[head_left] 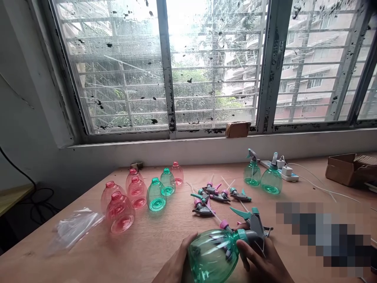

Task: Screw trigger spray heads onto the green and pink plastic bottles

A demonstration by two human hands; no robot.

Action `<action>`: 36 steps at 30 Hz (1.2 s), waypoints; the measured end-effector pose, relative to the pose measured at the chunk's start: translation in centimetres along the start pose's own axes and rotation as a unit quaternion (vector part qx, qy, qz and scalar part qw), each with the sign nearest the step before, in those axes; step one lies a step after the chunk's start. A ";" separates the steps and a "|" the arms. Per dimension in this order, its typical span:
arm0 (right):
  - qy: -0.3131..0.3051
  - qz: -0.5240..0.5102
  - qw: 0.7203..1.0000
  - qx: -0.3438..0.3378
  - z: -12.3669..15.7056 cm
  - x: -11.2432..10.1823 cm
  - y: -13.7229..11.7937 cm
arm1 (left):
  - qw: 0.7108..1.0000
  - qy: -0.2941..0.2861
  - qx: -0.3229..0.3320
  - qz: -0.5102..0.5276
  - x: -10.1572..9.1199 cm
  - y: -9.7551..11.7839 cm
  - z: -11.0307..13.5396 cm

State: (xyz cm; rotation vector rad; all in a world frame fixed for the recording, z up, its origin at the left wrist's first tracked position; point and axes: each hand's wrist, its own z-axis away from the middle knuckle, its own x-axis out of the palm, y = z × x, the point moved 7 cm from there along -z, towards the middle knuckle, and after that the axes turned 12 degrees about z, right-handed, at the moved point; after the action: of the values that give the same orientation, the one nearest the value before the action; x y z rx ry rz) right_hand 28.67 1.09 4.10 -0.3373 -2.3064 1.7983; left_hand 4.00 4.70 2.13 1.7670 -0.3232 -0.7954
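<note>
A green spray bottle (pixel 212 255) lies on its side at the near edge of the wooden table (pixel 165 239). My left hand (pixel 175 262) cups the bottle's round body from the left. My right hand (pixel 263 261) grips the neck and the grey-and-teal trigger head (pixel 253 228) screwed onto it. Just beyond lie several loose trigger heads (pixel 216 198) with pink and teal collars and thin dip tubes.
Several empty pink bottles (pixel 120 210) and two green bottles (pixel 161 190) without heads stand at the left. Two finished green sprayers (pixel 263 177) stand at the back right beside a white power strip (pixel 287 173). A clear plastic bag (pixel 75 228) lies far left, a cardboard box (pixel 350 168) far right.
</note>
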 end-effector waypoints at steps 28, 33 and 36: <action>-0.024 0.021 0.999 -0.016 0.1 0.3 -0.3 | 0.997 0.003 0.055 0.053 -0.4 1.9 0.1; -0.027 0.019 0.999 -0.010 0.1 0.2 0.0 | 0.994 -0.028 0.061 0.086 0.1 2.3 0.1; -0.030 0.026 0.999 -0.015 0.0 0.0 0.2 | 1.000 -0.004 0.015 0.027 -0.1 0.8 -0.1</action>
State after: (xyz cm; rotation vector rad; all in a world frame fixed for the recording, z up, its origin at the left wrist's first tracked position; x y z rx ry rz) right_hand 28.63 1.12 3.93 -0.3571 -2.3894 1.8239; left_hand 4.09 4.57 2.88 1.7762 -0.3878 -0.7631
